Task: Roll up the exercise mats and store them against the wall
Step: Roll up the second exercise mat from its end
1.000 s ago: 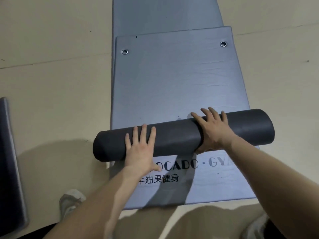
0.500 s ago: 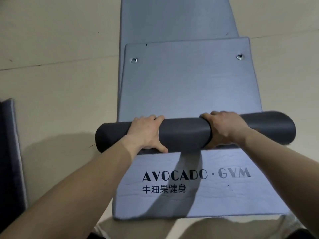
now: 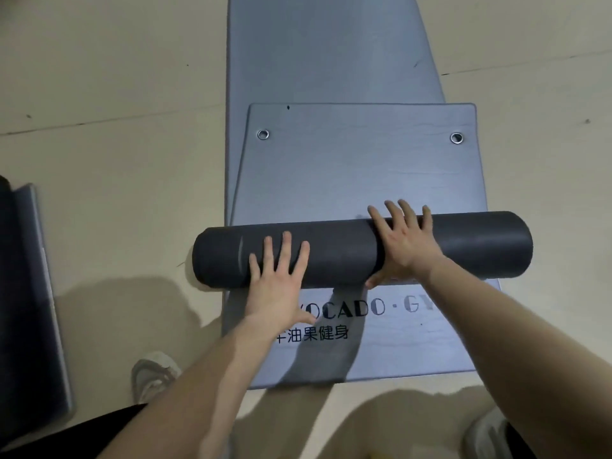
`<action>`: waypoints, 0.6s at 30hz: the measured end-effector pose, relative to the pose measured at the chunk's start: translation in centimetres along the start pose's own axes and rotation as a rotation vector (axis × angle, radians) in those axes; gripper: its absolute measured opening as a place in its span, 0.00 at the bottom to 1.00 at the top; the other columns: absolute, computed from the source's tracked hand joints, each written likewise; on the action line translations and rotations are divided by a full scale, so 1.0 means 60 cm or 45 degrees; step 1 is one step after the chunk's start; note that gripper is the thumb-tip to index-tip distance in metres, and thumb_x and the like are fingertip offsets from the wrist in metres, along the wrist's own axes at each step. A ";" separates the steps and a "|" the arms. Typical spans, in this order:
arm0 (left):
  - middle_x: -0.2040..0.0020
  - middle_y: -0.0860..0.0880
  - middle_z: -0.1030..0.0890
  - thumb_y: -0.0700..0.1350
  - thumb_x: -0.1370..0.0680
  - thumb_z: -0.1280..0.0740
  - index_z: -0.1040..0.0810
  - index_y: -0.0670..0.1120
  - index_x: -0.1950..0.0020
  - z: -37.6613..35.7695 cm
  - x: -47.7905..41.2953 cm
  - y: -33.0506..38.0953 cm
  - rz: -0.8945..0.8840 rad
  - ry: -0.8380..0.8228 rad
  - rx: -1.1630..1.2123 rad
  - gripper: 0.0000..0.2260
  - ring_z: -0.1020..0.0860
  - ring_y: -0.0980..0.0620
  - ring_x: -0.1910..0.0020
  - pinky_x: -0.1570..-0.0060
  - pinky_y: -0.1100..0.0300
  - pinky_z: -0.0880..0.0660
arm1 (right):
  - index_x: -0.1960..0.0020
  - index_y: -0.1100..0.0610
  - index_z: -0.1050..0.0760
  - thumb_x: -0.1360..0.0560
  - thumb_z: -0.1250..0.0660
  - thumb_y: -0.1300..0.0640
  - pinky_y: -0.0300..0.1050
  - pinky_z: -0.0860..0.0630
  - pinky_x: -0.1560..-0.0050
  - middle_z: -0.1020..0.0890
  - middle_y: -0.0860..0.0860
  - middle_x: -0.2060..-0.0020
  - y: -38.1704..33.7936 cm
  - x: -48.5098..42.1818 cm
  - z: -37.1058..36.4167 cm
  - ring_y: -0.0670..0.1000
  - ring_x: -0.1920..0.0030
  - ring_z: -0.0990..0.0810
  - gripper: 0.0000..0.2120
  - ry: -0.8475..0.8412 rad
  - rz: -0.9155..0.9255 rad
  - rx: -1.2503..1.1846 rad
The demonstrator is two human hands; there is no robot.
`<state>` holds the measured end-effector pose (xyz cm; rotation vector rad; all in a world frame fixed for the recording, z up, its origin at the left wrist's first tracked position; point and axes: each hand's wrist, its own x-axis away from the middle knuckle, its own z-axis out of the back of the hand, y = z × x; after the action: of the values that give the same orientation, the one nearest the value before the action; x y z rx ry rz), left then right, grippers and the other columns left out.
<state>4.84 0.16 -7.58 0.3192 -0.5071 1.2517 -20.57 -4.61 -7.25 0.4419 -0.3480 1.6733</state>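
Dark mat roll (image 3: 341, 253) across grey mat (image 3: 357, 167), left hand (image 3: 278, 286) and right hand (image 3: 404, 243) flat atop, fingers spread.

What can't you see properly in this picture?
All in the head view:
Words: start hidden by the left hand, end by the right arm.
Dark mat: cut off by the left edge.
Long mat: far end cut off by the top edge.
Right shoe: cut off by the bottom edge.

A long grey mat (image 3: 324, 54) is laid flat on the tan floor (image 3: 109, 94). A dark mat (image 3: 23, 293) is laid at the left, with a white shoe (image 3: 154, 376) near.
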 end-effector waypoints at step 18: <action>0.29 0.49 0.26 0.74 0.42 0.25 0.42 0.55 0.21 0.100 -0.140 -0.052 -0.181 -0.074 0.062 0.55 0.24 0.41 0.36 0.36 0.44 0.27 | 0.26 0.43 0.43 0.45 0.25 0.31 0.60 0.28 0.37 0.24 0.50 0.37 0.023 -0.036 0.041 0.59 0.40 0.23 0.53 -0.023 0.136 0.097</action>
<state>4.78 -10.59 -6.79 0.4263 -0.4956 1.1204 -21.43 -7.84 -6.10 0.5024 -0.3264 1.7918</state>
